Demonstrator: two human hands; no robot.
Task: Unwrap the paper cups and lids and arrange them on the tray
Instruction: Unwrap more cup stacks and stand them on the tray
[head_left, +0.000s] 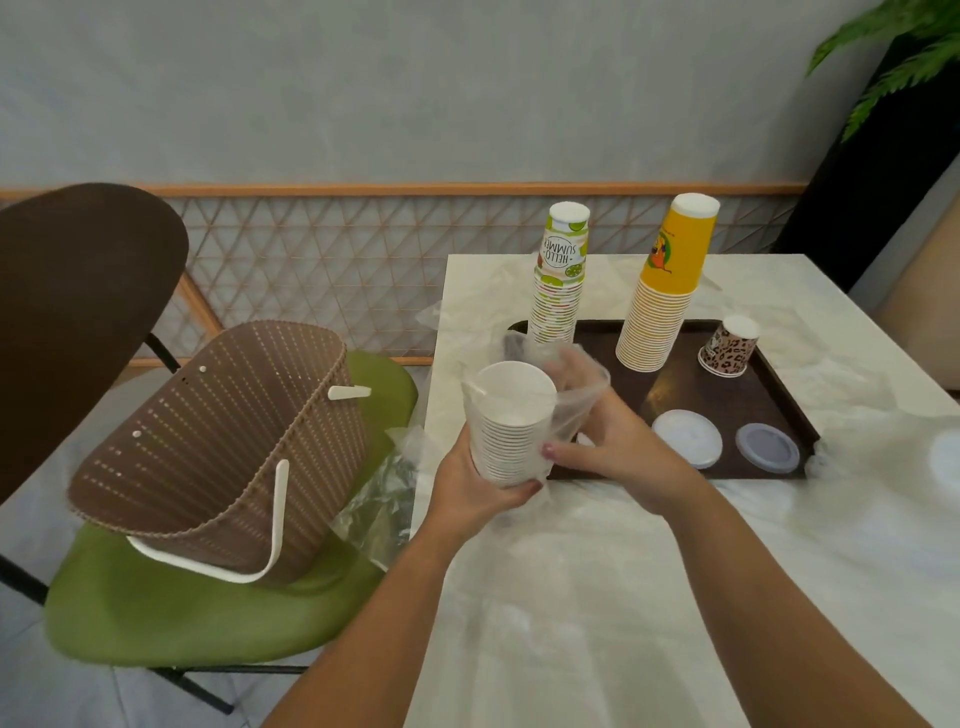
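Head view:
Left hand: your left hand (480, 480) grips the white cup stack (511, 421) from below, fingers curled round its lower end, over the table's left edge.
Right hand: your right hand (610, 441) pinches the clear plastic wrap (576, 395) at the stack's right side; thumb lies against the stack, fingers bunch the film.
White stack: upside down, tilted toward you, wrap loose round it and open at the top, near the tray's near-left corner.
Tray: dark brown tray (779, 395) sits on the table's far half, toward the right edge.
Lime stack: tall "Hello Summer" cup stack (561, 280) stands upside down at the tray's far-left corner.
Yellow stack: yellow cup stack (665, 291) stands upside down at mid far edge of tray, well apart from the lime one.
Leopard cup: small leopard-print cup (727, 345) upside down near the tray's far-right corner.
Lids: white lid (685, 439) and grey translucent lid (768, 448) lie flat side by side at the tray's near edge, not touching.
Table: pale marble table (597, 597); more clear film lies along its left and right edges.
Off table: brown woven basket (218, 452) tipped on a green chair seat (156, 613) left of the table, crumpled plastic (384, 499) beside it.
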